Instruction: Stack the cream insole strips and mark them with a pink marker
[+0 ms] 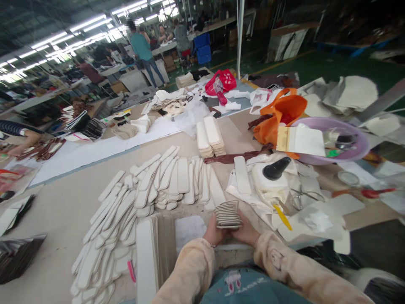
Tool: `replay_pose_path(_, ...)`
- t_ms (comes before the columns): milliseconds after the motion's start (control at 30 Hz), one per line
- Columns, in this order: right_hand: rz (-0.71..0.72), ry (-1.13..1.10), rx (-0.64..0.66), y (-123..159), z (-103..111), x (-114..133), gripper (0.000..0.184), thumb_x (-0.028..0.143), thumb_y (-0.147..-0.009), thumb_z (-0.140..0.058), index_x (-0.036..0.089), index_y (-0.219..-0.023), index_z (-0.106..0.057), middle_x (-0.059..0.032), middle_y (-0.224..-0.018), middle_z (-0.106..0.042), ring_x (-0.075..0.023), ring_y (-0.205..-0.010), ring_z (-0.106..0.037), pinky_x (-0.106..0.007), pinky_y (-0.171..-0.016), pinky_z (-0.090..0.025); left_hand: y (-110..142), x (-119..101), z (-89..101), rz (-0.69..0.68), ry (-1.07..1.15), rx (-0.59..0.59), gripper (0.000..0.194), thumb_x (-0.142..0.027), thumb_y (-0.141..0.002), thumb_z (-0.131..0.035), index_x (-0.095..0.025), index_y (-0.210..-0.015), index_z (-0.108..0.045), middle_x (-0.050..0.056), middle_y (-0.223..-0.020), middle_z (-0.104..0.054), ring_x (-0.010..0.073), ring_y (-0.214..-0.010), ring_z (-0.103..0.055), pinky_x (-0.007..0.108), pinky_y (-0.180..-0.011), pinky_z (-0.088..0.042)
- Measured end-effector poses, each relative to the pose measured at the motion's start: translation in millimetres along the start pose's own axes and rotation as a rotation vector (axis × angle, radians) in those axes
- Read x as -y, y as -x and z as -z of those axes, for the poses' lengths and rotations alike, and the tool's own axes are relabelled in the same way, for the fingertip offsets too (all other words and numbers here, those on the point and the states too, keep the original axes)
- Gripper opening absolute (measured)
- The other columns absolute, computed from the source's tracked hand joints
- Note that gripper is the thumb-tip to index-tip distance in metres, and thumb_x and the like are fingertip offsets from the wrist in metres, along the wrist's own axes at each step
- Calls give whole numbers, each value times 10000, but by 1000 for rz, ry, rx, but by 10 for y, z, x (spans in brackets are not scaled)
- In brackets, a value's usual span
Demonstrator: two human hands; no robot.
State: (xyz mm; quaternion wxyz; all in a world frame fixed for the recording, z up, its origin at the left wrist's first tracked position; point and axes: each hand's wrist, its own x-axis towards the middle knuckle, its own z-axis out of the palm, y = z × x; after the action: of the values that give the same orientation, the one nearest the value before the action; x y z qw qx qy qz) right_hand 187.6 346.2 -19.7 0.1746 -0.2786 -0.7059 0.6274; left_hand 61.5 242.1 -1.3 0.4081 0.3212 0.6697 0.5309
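Between my two hands is a stack of cream strips (228, 214), seen end-on, close to the table's front edge. My left hand (214, 231) grips its left side and my right hand (247, 230) its right side; the fingers beneath are partly hidden. Just left of my hands, a long row of strips (146, 257) stands on edge. Beyond it spreads a loose heap of the same rounded strips (167, 177). One single strip (242, 175) lies on white cloth ahead of my right hand.
Neat strip piles (209, 135) stand farther back. At right are a black-nozzled white container (276, 169), a yellow-handled tool (282, 217), scissors (305, 196), a purple basin (363, 141) and an orange bag (294, 103). A pink tool (131, 271) lies at left. Another person's arm (27, 139) reaches in far left.
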Motion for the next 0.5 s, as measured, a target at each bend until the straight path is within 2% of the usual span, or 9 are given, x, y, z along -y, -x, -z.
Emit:
replay_pose_path(167,-13,-12,-10,2,25,4,619,202,-599,-687,209,-1208,-579,-95,-1144,-684,-315,-1097,-633,-423,-990,-495,-17,20,-37,-32,73,-22,842,-314,-556,-859,-161,-1259,-420,141,-1251,-589,264,-1156,-570,429,-1049,-430)
replay_pose_path(333,-123,-36,-39,-39,-24,-60,477,222,-560,-645,199,-1036,-641,-112,-1038,-716,-334,-1003,-660,-486,-989,-485,-18,-8,-126,-39,30,-65,662,-213,-648,-779,-165,-1216,-443,113,-1179,-618,247,-1123,-583,425,-1041,-433)
replay_pose_path(400,-139,-40,-31,-80,-22,-13,447,248,-553,-652,194,-997,-644,-140,-1042,-711,-358,-1026,-642,-531,-1016,-456,-13,-161,-141,26,-19,-100,722,-214,-632,-794,-162,-1253,-430,120,-1185,-619,264,-1123,-584,427,-1017,-452)
replay_pose_path(500,-143,-61,25,-153,-7,228,466,327,-559,-727,186,-996,-652,-154,-1054,-713,-364,-1034,-635,-543,-1009,-462,93,-631,-19,179,-199,-142,891,-319,-617,-832,-140,-1367,-387,173,-1263,-595,334,-1158,-574,485,-1011,-452)
